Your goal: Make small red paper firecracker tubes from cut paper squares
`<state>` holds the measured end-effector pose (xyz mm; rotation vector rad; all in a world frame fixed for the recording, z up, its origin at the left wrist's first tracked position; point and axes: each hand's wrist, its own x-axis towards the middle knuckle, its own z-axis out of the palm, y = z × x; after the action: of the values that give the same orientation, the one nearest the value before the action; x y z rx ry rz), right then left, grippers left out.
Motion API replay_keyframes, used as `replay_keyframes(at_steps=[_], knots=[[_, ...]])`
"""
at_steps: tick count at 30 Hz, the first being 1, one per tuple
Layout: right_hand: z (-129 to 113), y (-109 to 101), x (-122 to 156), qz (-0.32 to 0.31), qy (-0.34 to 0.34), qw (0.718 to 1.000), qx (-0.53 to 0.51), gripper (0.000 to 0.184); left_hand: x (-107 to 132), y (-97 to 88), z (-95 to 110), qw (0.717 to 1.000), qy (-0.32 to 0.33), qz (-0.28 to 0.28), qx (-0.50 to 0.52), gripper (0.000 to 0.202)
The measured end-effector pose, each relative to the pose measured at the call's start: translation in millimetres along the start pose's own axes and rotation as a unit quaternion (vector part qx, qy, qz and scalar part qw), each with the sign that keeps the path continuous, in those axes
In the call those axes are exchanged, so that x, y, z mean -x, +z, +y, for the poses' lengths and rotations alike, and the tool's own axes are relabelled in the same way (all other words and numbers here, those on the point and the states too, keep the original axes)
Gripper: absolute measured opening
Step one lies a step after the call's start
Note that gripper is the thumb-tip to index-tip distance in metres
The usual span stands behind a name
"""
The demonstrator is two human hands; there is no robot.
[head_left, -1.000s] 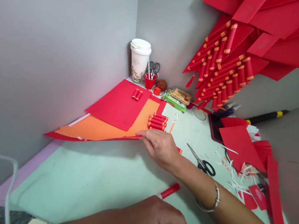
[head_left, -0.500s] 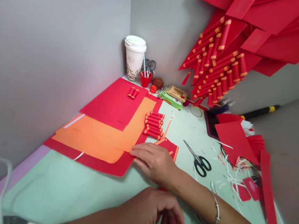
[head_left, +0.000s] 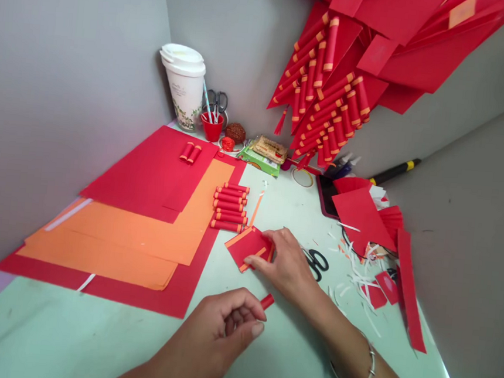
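Observation:
My right hand (head_left: 287,263) rests at a small red paper piece (head_left: 247,248) that carries several orange strips. Its thumb lies by one strip and its index finger reaches the upper right edge, the two spread apart. Closer to me, my left hand (head_left: 226,328) is loosely curled, with a gap between thumb and index finger and nothing visible between them. A short red paper roll (head_left: 267,301) pokes out just beyond its fingertips, partly hidden. Several red rolls with orange ends (head_left: 230,206) lie in a row behind the paper piece. Black-handled scissors (head_left: 317,262) sit partly behind my right hand.
Large red (head_left: 148,168) and orange sheets (head_left: 128,237) cover the left. Two rolls (head_left: 190,152) lie on top. Along the wall stand a white cup (head_left: 184,86) and a small red cup (head_left: 212,128). Red roll decorations (head_left: 326,95) hang above; paper scraps (head_left: 365,275) litter the right.
My right hand has left the edge of the large sheets for the small red paper piece. My left hand has moved up and left, uncovering the short roll. The view has shifted right.

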<state>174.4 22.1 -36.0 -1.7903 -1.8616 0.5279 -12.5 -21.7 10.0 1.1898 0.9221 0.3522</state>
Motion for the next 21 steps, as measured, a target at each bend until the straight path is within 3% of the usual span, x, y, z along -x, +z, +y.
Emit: replay_keyframes(at_steps=[9, 14, 17, 21], knots=[[-9, 7, -5, -0.021, 0.068, 0.993, -0.092, 0.029, 0, -0.3, -4, 1.0, 0.001, 0.012, -0.017, 0.016], [-4, 3, -3, -0.054, 0.131, 0.964, -0.227, 0.016, 0, -2.8, -4, 0.999, 0.005, 0.037, -0.018, 0.019], [0, -6, 2, -0.085, 0.169, 0.926, -0.328, 0.021, -1, -7.2, -6, 0.992, 0.007, 0.124, 0.033, 0.021], [3, -19, 15, -0.086, 0.206, 0.874, -0.432, 0.033, -5, -14.7, -8, 0.955, 0.037, 0.272, 0.108, 0.029]])
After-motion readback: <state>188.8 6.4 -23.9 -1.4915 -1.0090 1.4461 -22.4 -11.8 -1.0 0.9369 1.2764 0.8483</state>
